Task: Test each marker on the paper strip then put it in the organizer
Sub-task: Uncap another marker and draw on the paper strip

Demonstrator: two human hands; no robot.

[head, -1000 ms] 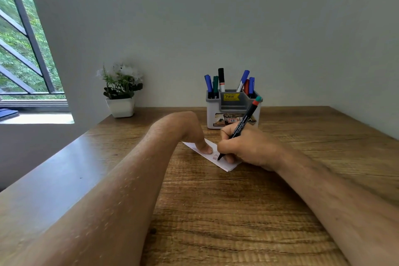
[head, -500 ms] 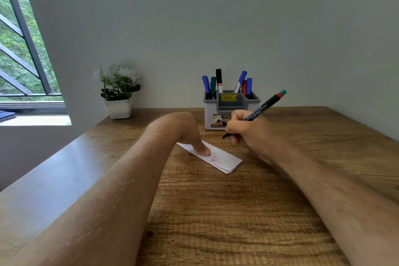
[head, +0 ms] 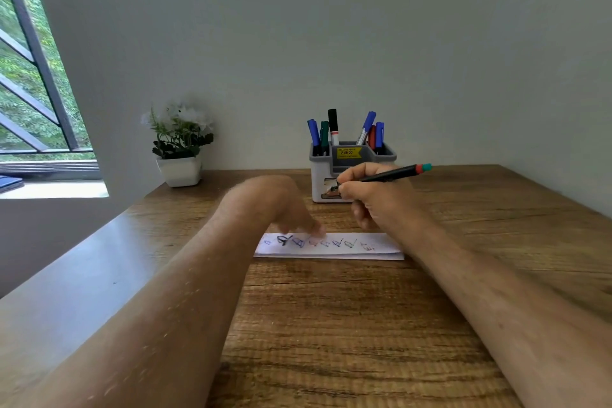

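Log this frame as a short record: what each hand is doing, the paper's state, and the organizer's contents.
right hand: grips a black marker, lifted off the paper, tip toward the organizer
left hand: fingertips on the paper strip, blurred
paper strip: flat on the table, row of test scribbles
organizer: upright near the wall, several markers standing in it
other: potted plant to the left

Bare forearms — no sleeves, hairy.

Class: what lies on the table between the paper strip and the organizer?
Bare wood; in the head view only the right hand hovers between paper strip and organizer.
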